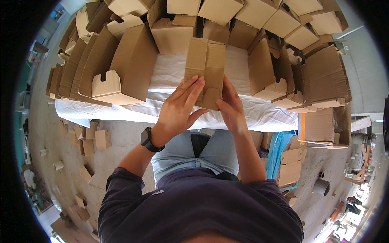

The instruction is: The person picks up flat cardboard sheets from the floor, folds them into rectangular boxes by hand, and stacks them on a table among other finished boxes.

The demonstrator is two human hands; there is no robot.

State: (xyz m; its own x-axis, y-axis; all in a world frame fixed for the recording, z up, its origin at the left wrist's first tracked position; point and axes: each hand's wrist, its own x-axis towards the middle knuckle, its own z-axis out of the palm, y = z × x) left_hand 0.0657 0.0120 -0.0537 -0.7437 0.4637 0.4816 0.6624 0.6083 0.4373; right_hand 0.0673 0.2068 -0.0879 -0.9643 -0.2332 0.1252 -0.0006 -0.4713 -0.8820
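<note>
Upright before me, over the near part of the white-covered table (166, 67), is a narrow brown cardboard box (215, 60) with a seam down its face and a cut flap near its lower end. My left hand (182, 101) lies with stretched fingers on the box's lower left face, thumb pointing away toward the bottom edge. Along the right edge, my right hand (232, 107) grips the box, its thumb at the lower corner and the other fingers partly hidden along the side. A black watch sits on my left wrist.
Open cardboard boxes (135, 60) stand in rows on the left, with more boxes (267, 75) on the right and a stack (221, 10) behind. Small boxes (103, 139) lie on the floor to the left. Blue plastic sheeting (276, 154) hangs beside cartons at my right.
</note>
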